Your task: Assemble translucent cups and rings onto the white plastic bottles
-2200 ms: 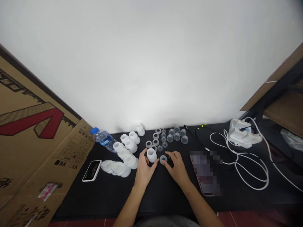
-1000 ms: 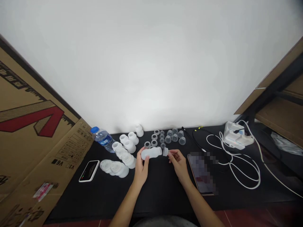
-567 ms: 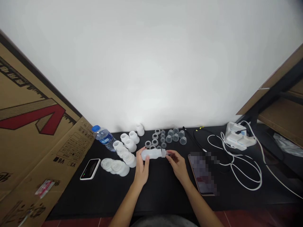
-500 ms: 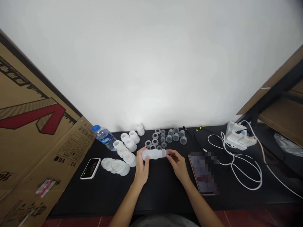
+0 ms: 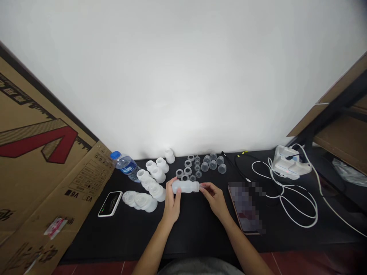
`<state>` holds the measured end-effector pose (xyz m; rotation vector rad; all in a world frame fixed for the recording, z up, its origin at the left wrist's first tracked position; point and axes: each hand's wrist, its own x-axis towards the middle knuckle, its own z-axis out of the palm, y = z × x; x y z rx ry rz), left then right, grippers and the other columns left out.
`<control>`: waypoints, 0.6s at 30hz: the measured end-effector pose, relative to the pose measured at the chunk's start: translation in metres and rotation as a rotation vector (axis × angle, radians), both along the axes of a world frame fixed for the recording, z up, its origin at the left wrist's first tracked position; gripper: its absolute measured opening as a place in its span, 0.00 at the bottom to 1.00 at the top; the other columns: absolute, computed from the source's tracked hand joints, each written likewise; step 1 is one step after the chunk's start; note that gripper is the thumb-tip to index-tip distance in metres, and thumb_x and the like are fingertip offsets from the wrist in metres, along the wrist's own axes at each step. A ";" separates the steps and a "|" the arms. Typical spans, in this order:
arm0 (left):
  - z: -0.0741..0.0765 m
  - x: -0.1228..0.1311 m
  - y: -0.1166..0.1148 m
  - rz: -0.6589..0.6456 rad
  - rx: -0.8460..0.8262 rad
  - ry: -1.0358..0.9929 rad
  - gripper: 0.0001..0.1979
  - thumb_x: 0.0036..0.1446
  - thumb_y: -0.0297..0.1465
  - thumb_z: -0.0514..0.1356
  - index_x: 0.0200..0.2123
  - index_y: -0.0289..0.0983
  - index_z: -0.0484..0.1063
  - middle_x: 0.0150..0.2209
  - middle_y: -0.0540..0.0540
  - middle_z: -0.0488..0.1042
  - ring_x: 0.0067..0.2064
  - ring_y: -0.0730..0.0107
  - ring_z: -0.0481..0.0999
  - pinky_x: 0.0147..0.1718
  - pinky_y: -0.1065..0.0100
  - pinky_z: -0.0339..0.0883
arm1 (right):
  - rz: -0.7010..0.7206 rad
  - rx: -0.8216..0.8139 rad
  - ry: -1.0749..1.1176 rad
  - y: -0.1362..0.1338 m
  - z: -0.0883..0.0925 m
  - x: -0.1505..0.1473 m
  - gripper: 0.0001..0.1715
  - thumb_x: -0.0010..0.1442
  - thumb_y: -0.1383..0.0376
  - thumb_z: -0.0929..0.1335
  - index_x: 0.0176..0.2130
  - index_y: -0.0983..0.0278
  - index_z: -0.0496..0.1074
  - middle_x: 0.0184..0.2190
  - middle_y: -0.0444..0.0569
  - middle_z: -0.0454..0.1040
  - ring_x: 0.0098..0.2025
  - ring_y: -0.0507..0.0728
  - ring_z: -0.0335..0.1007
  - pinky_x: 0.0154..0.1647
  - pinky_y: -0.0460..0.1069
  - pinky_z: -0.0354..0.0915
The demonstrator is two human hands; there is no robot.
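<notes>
My left hand [image 5: 172, 200] is wrapped round a frosted white baby bottle [image 5: 185, 186], which lies sideways above the table with its neck to the right. At that neck, the fingers of my right hand [image 5: 213, 196] pinch a small clear piece that looks like the bottle's nipple; the fingertips partly hide it. Just beyond the bottle lie several clear rings [image 5: 187, 171] and a column of clear nipples [image 5: 197, 168]. To their right sit several clear dome caps [image 5: 212, 164]. Left of my left hand are several white bottles [image 5: 158, 175], some standing and some overlapping toward the front.
A water bottle [image 5: 126, 165] with a blue cap and a white device [image 5: 110, 204] stand at the left beside a cardboard box [image 5: 57, 172]. On the right are a phone [image 5: 243, 214], white cables [image 5: 286, 206] and a power strip [image 5: 289, 162]. A wall rises behind the black table [image 5: 200, 233].
My right fingers have shifted slightly left, closer against the bottle's neck, and less of the clear piece shows. My left hand keeps its hold on the bottle.
</notes>
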<state>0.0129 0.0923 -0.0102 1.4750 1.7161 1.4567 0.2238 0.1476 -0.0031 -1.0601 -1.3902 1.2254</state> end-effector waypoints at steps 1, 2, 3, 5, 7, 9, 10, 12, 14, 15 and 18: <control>0.000 0.000 0.000 -0.006 -0.002 -0.001 0.24 0.78 0.47 0.50 0.68 0.44 0.63 0.65 0.36 0.69 0.67 0.51 0.70 0.69 0.45 0.61 | -0.002 -0.006 -0.001 0.000 0.000 0.000 0.25 0.63 0.42 0.76 0.41 0.61 0.84 0.34 0.50 0.83 0.35 0.61 0.78 0.38 0.53 0.74; 0.000 0.000 0.000 -0.010 -0.004 0.000 0.24 0.78 0.47 0.50 0.68 0.44 0.63 0.65 0.37 0.69 0.67 0.51 0.70 0.69 0.45 0.61 | -0.003 -0.007 -0.008 -0.001 0.001 0.000 0.25 0.63 0.42 0.75 0.40 0.61 0.83 0.33 0.49 0.82 0.34 0.60 0.77 0.36 0.52 0.73; 0.000 0.000 0.000 -0.014 -0.005 0.001 0.24 0.78 0.47 0.50 0.68 0.44 0.63 0.65 0.37 0.69 0.67 0.51 0.70 0.69 0.45 0.61 | -0.004 -0.006 -0.021 -0.001 0.001 0.000 0.25 0.64 0.42 0.75 0.39 0.61 0.83 0.31 0.48 0.81 0.32 0.59 0.75 0.34 0.51 0.71; 0.000 0.000 -0.001 -0.023 -0.003 0.008 0.23 0.78 0.47 0.50 0.68 0.44 0.63 0.65 0.37 0.70 0.67 0.51 0.71 0.69 0.45 0.62 | -0.008 -0.003 -0.049 -0.002 0.001 0.000 0.27 0.66 0.41 0.73 0.35 0.61 0.80 0.29 0.47 0.79 0.29 0.57 0.71 0.31 0.50 0.67; 0.000 0.000 -0.002 -0.040 -0.003 0.018 0.23 0.78 0.47 0.50 0.68 0.44 0.63 0.64 0.37 0.70 0.67 0.51 0.71 0.68 0.46 0.63 | -0.013 0.005 -0.077 -0.002 -0.001 0.000 0.30 0.69 0.40 0.71 0.30 0.61 0.77 0.25 0.45 0.75 0.27 0.56 0.67 0.29 0.49 0.64; 0.000 0.000 -0.003 -0.067 -0.009 0.020 0.23 0.78 0.47 0.50 0.68 0.45 0.63 0.64 0.37 0.70 0.66 0.51 0.72 0.66 0.48 0.65 | -0.014 0.017 -0.099 -0.002 -0.002 0.000 0.33 0.71 0.40 0.68 0.26 0.60 0.73 0.22 0.43 0.71 0.25 0.55 0.65 0.28 0.48 0.61; 0.000 0.001 -0.004 -0.082 -0.013 0.019 0.23 0.78 0.47 0.50 0.68 0.45 0.63 0.64 0.37 0.70 0.66 0.51 0.72 0.65 0.48 0.67 | -0.011 0.022 -0.109 -0.002 -0.002 0.000 0.34 0.72 0.40 0.67 0.25 0.60 0.72 0.21 0.43 0.69 0.25 0.54 0.64 0.28 0.48 0.59; 0.000 0.001 -0.005 -0.106 -0.013 0.016 0.23 0.78 0.46 0.51 0.68 0.45 0.63 0.64 0.37 0.70 0.65 0.51 0.73 0.64 0.49 0.68 | -0.006 0.025 -0.127 -0.002 -0.003 0.000 0.38 0.73 0.39 0.65 0.22 0.60 0.69 0.19 0.42 0.65 0.24 0.54 0.61 0.28 0.48 0.56; 0.001 0.001 -0.005 -0.118 -0.002 0.019 0.22 0.78 0.46 0.51 0.68 0.45 0.63 0.64 0.37 0.70 0.66 0.52 0.73 0.65 0.49 0.67 | -0.005 0.018 -0.139 -0.002 -0.003 0.000 0.40 0.73 0.38 0.64 0.20 0.60 0.67 0.18 0.42 0.63 0.23 0.53 0.60 0.27 0.49 0.54; 0.001 0.001 -0.005 -0.120 0.002 0.021 0.22 0.78 0.46 0.51 0.68 0.45 0.63 0.64 0.37 0.70 0.66 0.52 0.72 0.66 0.48 0.66 | -0.007 0.012 -0.142 -0.003 -0.003 0.000 0.41 0.74 0.38 0.63 0.20 0.60 0.67 0.17 0.42 0.62 0.23 0.54 0.60 0.27 0.49 0.54; 0.001 0.001 -0.004 -0.100 0.002 0.015 0.22 0.78 0.45 0.51 0.68 0.45 0.63 0.64 0.38 0.71 0.66 0.52 0.72 0.67 0.48 0.64 | -0.005 0.010 -0.133 -0.005 -0.004 0.000 0.40 0.76 0.39 0.60 0.22 0.61 0.70 0.20 0.43 0.66 0.25 0.55 0.64 0.29 0.49 0.57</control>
